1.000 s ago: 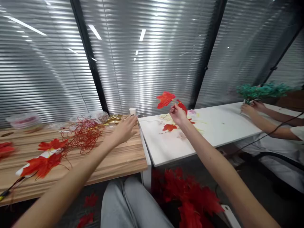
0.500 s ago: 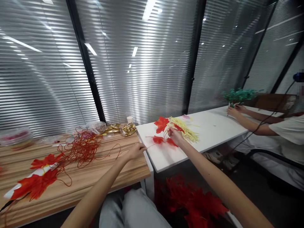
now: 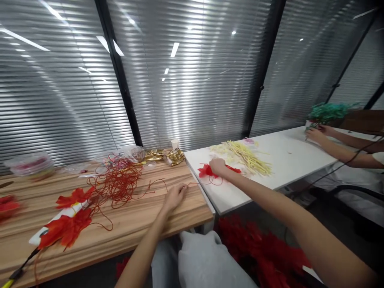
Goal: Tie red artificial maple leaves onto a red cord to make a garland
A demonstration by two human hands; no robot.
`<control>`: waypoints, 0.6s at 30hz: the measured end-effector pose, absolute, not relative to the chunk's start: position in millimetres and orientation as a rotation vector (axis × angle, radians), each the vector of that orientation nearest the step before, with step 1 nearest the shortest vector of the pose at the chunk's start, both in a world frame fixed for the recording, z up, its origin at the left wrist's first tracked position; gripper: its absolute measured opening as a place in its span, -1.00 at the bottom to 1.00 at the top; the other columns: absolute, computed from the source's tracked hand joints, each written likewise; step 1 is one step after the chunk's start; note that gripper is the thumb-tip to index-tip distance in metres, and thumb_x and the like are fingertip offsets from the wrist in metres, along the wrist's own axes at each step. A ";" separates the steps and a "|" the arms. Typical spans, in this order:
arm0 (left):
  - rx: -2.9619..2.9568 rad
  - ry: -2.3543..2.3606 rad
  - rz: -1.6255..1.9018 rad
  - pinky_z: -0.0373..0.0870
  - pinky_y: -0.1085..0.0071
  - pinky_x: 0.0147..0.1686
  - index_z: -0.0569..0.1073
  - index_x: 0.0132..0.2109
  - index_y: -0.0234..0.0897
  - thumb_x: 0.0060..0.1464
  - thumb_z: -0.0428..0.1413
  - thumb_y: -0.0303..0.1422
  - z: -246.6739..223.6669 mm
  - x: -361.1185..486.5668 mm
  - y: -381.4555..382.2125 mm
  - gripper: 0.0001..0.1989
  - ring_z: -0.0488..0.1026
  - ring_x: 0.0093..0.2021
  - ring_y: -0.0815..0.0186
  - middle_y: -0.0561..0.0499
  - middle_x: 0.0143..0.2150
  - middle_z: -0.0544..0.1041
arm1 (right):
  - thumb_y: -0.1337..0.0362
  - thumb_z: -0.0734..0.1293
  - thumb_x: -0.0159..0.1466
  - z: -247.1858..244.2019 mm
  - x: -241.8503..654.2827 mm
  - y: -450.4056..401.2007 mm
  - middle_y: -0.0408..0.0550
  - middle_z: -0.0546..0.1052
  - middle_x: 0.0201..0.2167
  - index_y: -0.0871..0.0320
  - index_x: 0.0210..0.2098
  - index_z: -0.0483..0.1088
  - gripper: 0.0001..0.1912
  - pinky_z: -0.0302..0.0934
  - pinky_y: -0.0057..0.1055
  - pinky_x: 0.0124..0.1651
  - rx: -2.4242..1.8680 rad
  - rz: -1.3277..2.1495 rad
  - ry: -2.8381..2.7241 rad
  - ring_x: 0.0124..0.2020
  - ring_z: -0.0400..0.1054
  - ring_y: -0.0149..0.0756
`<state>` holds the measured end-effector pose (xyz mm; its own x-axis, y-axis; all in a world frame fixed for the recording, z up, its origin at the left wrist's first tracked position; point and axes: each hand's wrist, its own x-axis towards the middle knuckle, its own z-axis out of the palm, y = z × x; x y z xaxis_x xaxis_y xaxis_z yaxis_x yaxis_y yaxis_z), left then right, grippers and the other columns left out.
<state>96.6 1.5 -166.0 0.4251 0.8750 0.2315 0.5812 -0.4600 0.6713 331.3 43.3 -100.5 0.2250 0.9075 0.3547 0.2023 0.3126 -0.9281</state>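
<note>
My left hand (image 3: pixel 176 196) is closed at the right end of the wooden table, pinching a thin red cord (image 3: pixel 193 184) that runs right onto the white table. My right hand (image 3: pixel 218 166) is closed over red leaves (image 3: pixel 206 171) on the white table; what its fingers hold is hidden. Beside it lies a bunch of yellow strips (image 3: pixel 247 158). A tangle of red cord (image 3: pixel 117 184) sits on the wooden table. Left of that, red maple leaves (image 3: pixel 67 228) lie over a white object (image 3: pixel 37 236) with a black and yellow cable.
Plastic containers (image 3: pixel 30 166), gold wrappers (image 3: pixel 174 157) and a paper cup (image 3: pixel 175 144) stand along the back. Many red leaves (image 3: pixel 264 252) are below the table edge. At the right, another person's hands (image 3: pixel 315 134) are at a green plant (image 3: pixel 328 113).
The view has turned left. My right hand has gone down onto the white table, and the leaf that was raised by it is now lower. My left hand keeps the cord.
</note>
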 end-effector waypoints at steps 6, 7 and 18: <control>2.165 1.244 0.834 0.26 0.38 -0.16 0.43 -0.19 -0.24 0.13 -0.15 -0.21 -165.4 100.8 0.0 -0.68 0.38 -0.18 0.24 -0.04 -0.21 0.50 | 0.38 0.35 0.04 -122.5 296.6 12.9 -0.02 0.52 -0.44 0.20 -0.51 0.44 -0.98 0.18 -0.38 -0.18 -1.013 0.755 -2.010 -0.30 0.37 -0.25; 2.151 1.230 0.851 0.26 0.40 -0.19 0.43 -0.21 -0.25 0.13 -0.16 -0.20 -164.7 100.4 -1.0 -0.67 0.38 -0.22 0.26 -0.04 -0.24 0.50 | 0.31 0.30 0.09 -125.7 293.2 9.9 -0.01 0.53 -0.38 0.17 -0.43 0.47 -0.90 0.19 -0.36 -0.17 -0.935 0.767 -2.130 -0.29 0.37 -0.25; 1.930 1.266 0.936 0.28 0.44 -0.43 0.39 -0.28 -0.33 0.15 -0.21 -0.12 -168.0 104.5 -1.2 -0.59 0.32 -0.49 0.37 0.02 -0.53 0.38 | 0.12 0.33 0.04 -153.8 263.2 35.5 -0.06 0.50 -0.49 0.21 -0.46 0.43 -0.75 0.25 -0.40 -0.34 -0.800 1.227 -1.690 -0.42 0.37 -0.30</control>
<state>104.5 -1.2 -168.0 0.2829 0.9348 0.2147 0.4794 -0.3317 0.8125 263.2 35.5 -153.8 -0.4105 0.8689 0.2765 0.0055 0.3056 -0.9521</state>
